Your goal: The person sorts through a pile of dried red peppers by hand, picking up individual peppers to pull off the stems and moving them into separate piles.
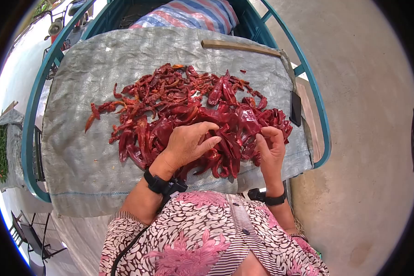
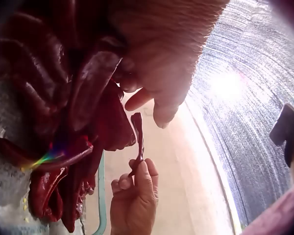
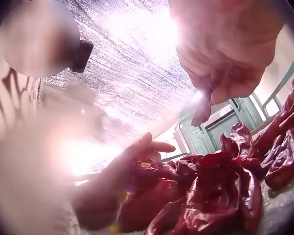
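Dried red chili peppers [image 1: 170, 129] lie heaped on a grey woven sheet [image 1: 78, 152]. Over the near side of the heap is my left hand [image 1: 184, 145], its thumb and forefinger apart with nothing between them. To its right, my right hand [image 1: 272, 149] is raised at the heap's near right edge. In the left wrist view, the thumb and fingers of that hand pinch the lower end of a narrow, dark red chili pepper [image 2: 139, 132], which stands upright. The right wrist view shows the pepper hanging below the fingertips, with the left hand [image 3: 142, 152] behind the heap.
A black phone [image 1: 295, 108] lies at the sheet's right edge. A wooden stick [image 1: 241, 47] rests near the far edge. Teal metal rails [image 1: 315, 101] curve around both sides, and a striped bag [image 1: 188, 16] sits beyond. Smaller, wrinkled peppers [image 1: 158, 87] form the heap's far part.
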Motion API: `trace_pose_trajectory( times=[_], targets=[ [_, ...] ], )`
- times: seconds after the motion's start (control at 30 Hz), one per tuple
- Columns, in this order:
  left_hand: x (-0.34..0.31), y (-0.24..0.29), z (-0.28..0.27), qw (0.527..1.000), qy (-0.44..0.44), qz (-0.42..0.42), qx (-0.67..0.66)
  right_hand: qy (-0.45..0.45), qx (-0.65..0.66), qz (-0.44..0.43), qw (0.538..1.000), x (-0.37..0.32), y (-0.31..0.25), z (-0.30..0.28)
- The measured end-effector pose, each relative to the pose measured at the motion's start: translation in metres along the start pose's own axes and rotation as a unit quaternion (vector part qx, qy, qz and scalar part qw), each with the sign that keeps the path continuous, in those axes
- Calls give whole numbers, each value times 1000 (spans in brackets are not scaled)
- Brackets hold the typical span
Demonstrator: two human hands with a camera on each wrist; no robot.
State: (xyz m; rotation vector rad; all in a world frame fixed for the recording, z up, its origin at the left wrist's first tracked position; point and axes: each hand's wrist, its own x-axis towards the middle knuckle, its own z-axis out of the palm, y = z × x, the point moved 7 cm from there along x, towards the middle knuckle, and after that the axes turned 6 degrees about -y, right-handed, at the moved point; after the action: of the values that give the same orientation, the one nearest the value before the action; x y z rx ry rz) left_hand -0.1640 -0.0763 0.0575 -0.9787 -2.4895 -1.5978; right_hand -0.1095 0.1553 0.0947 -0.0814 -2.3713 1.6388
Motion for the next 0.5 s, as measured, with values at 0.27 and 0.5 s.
trace_pose_trajectory(
  times=[0.27, 0.5],
  targets=[
    [1, -17, 5, 995, -26, 6, -98, -270, 0, 23, 963, -16, 2, 55],
    [4, -30, 0, 986, 5, -41, -158, -186, -154, -20, 970, -7, 7, 22]
  ],
)
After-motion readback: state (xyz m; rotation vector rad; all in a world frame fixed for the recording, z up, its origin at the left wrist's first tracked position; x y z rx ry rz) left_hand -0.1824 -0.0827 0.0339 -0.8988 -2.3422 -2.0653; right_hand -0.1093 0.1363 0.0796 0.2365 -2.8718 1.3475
